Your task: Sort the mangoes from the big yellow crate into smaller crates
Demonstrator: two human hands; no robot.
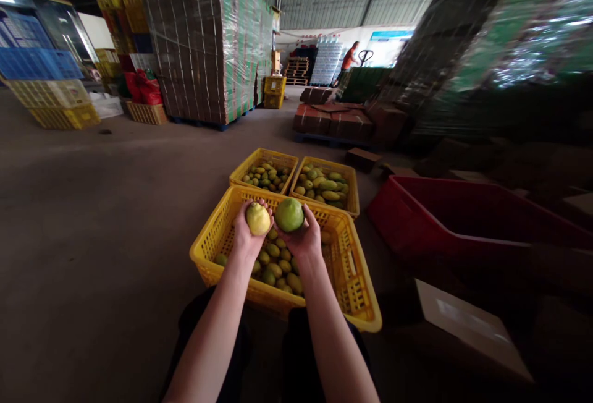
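Over a large yellow crate (352, 267), both hands are held up side by side. My left hand (248, 236) is wrapped round a yellow lemon (258, 219), with its nubbed end showing. In my right hand (306, 236) sits a bigger, round green citrus fruit (290, 214), gripped by thumb and fingers. Below them, several small yellow-green fruits (275, 267) lie in the crate, partly hidden by my forearms. Touching its far side are two smaller yellow crates; the left crate (237, 175) and the right crate (356, 196) both hold similar fruit.
A red tub (403, 224) stands to the right, with an opened cardboard box (467, 322) nearer me. Wrapped pallet stacks (194, 44) rise behind. Flat cartons (333, 122) lie on a pallet ahead. A person in an orange top (349, 57) is far back near a pallet jack.
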